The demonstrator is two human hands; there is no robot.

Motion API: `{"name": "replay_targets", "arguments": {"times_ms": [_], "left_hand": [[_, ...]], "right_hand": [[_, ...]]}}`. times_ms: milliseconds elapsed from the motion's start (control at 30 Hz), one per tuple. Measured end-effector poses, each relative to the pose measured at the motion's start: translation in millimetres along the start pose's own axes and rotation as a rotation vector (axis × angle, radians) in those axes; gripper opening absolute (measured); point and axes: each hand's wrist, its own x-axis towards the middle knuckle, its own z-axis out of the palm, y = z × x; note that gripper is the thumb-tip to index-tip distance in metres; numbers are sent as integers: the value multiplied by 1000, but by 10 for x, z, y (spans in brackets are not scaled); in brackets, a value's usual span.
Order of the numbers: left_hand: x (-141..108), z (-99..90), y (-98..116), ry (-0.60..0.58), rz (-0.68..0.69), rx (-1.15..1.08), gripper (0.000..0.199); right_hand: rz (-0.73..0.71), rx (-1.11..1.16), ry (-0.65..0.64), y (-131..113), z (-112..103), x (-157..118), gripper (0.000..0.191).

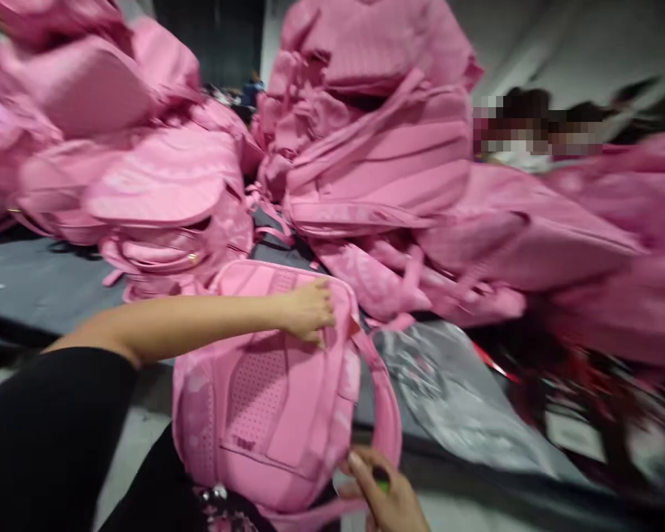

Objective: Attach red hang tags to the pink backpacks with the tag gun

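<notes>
Two hands on it: pink bag gets close handling, lower centre!

Here's the bag (266,443), lower centre of frame, tilted, top end on the table edge, base down by the wearer's dark clothing. L hand (309,310) is over its upper right part, fingers curled in; can't tell if they're pinching cloth or just pressing. R hand (391,491), bottom of frame right of centre, is closed round a small green bit (381,480), mostly hidden, fingertips right by the bag's lower right edge.

Technique, imo: L hand flat & firm, cloth taut betw. the two hands, so R hand can work w/ small, controlled moves. Strap (389,414) loops just above R hand, poss. snag; best kept clear. Green bit shld be angled off the fabric, I'd say, to avoid marks.

Further out: clear plastic (459,399) lies crumpled right of the strap, slippery footing for the bag, prob. Grey table (22,277) shows mid-left. Behind, left pile (166,177) fills upper left, right pile (377,162) upper centre, both pink bags, rather blurred.
</notes>
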Motion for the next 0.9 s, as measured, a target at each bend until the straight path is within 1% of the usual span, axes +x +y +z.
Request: {"name": "replay_targets", "arguments": {"times_ms": [33, 100, 167, 200, 267, 300, 367, 433, 500, 567, 633, 700, 900], "left_hand": [[-27, 25, 54, 19, 12, -21, 38], [-84, 92, 144, 53, 9, -45, 40], [-130, 151, 203, 81, -14, -43, 44], [-147, 171, 226, 92, -30, -36, 45], [-172, 195, 273, 107, -61, -27, 48], [-182, 204, 301, 108, -77, -30, 49], [-209, 231, 372, 107, -104, -42, 50], [-255, 286, 459, 125, -133, -48, 45], [-323, 373, 543, 200, -143, -36, 32], [-396, 473, 599, 312, -133, -19, 21], [-455, 562, 620, 406, -119, -13, 21], [-488, 621, 616, 458, -111, -27, 24], [-518, 667, 613, 544, -109, -63, 24]], "right_hand": [[-26, 106, -23, -139, -53, -39, 58], [-163, 263, -29, -365, -180, -36, 74], [-259, 275, -14, -491, -277, 33, 84], [-272, 256, -7, -522, -295, 79, 87], [-274, 258, 18, -556, -259, 174, 89], [-286, 278, 31, -569, -213, 218, 86], [-332, 300, 79, -601, -93, 293, 71], [-380, 255, 171, -627, 41, 346, 54], [-403, 226, 310, -630, 173, 383, 42], [-421, 227, 452, -609, 297, 410, 35], [-447, 188, 533, -586, 397, 434, 30], [-486, 108, 564, -579, 461, 462, 27], [-538, 12, 521, -640, 525, 573, 25]]}}
